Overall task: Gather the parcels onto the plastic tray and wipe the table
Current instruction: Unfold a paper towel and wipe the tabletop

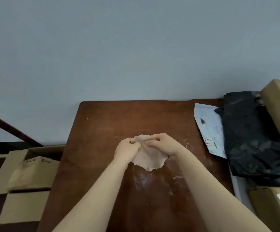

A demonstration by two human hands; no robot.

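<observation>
A pale pink cloth hangs over the middle of the brown wooden table. My left hand and my right hand both pinch its upper edge, close together. At the right stand the parcels: a light blue mailer bag, a black plastic bag lying partly over it, a cardboard box at the back and another labelled box at the front. A whitish tray rim shows under the black bag. White smears mark the tabletop below the cloth.
An open cardboard box stands on the floor left of the table. A dark red bar slants along the wall at the far left. The grey wall runs behind the table's far edge.
</observation>
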